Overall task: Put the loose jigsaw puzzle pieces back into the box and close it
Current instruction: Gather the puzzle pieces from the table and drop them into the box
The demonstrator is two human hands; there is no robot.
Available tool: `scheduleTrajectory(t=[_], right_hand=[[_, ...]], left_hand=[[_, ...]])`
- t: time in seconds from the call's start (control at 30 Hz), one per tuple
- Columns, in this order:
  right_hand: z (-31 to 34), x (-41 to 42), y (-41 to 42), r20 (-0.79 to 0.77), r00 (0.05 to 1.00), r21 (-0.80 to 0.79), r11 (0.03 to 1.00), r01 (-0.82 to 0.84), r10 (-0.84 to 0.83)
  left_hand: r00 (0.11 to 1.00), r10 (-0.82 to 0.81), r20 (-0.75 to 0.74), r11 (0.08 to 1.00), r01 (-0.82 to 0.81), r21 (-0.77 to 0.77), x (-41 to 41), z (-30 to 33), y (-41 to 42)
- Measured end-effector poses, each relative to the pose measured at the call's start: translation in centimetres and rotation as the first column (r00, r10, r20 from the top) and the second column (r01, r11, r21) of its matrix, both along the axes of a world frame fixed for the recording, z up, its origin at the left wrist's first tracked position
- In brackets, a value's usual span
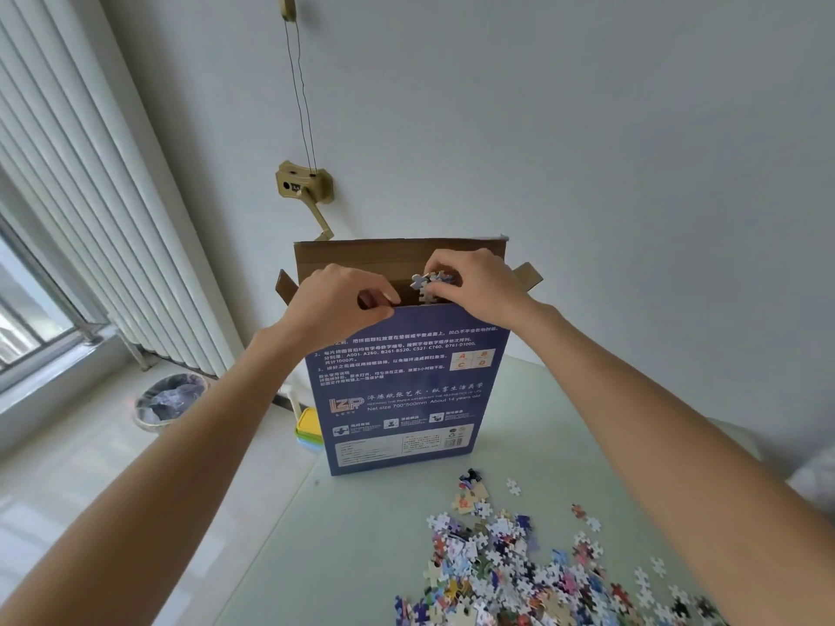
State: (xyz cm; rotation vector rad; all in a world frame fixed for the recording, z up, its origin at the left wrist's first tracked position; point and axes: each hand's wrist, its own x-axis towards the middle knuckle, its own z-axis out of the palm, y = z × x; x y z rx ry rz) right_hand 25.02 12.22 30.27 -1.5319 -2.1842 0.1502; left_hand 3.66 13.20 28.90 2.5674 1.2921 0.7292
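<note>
Nearest the camera, in front of the box point(402, 390), a heap of loose puzzle pieces point(533, 567) is spread over the pale green table point(361, 535), with a few stray pieces scattered at the heap's edges. Just behind the heap the box is stood upright on the table, its dark blue printed face turned toward the viewer and its brown top flaps folded open. At the box's upper left edge the front wall is pinched by the left hand point(336, 305), thumb outside and curled fingers hooked over the rim into the opening. Above the box's open mouth, toward its right side, a small clump of pieces point(431, 284) is gripped by the right hand point(474, 286), fingers bunched and pointed down. Beside the box's lower left corner a stack of yellow, green and blue items point(308, 429) is seen. Further left of the box a lined waste bin point(169, 399) is set on the floor below vertical blinds point(90, 196). Behind the box a brass crank fitting point(305, 187) is mounted on the white wall.
</note>
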Motion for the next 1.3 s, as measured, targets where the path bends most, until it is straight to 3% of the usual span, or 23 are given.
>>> scheduleTrajectory(t=[0.17,0.33,0.43,0.57,0.8,0.93,1.1,1.2,1.3], right_hand=[[0.1,-0.3,-0.2,-0.063,0.998,0.003,1.000,0.016,-0.016],[-0.5,-0.4,-0.8,-0.168,0.985,0.146,0.988,0.056,-0.031],[-1.2,-0.4,-1.4,-0.151,0.988,0.218,0.973,0.078,-0.046],[-1.7,-0.5,-1.7,-0.058,0.992,0.190,0.974,0.122,-0.113],[-2.8,-0.5,-7.9,-0.184,0.978,0.360,0.920,0.157,-0.095],[-7.3,0.8,-15.8,-0.135,0.982,0.353,0.920,0.173,-0.133],[-14.7,3.0,-24.1,-0.107,0.969,0.041,0.973,0.226,-0.220],[-18.9,4.6,-28.8,-0.083,0.948,-0.142,0.945,0.295,-0.308],[-22.6,6.5,-34.1,-0.034,0.910,-0.333,0.863,0.379,-0.413]], left_hand=[[1.000,0.027,-0.014,0.998,-0.026,0.052,0.1,0.0,-0.2],[0.998,0.059,-0.025,0.984,-0.054,0.167,0.4,-0.1,-1.0],[0.999,0.050,-0.005,0.954,-0.046,0.295,0.8,-0.4,-1.7],[0.998,0.067,0.007,0.921,-0.065,0.385,1.2,-1.2,-2.5],[0.995,0.062,0.073,0.868,-0.090,0.489,1.4,-1.9,-5.3],[0.977,-0.074,0.199,0.931,-0.004,0.365,3.1,-5.0,-11.0],[0.959,-0.083,0.271,0.993,0.104,-0.064,5.2,-11.6,-17.8],[0.986,-0.060,0.154,0.936,0.109,-0.335,6.0,-15.7,-21.0],[0.991,-0.115,-0.070,0.858,0.064,-0.510,6.6,-19.5,-24.4]])
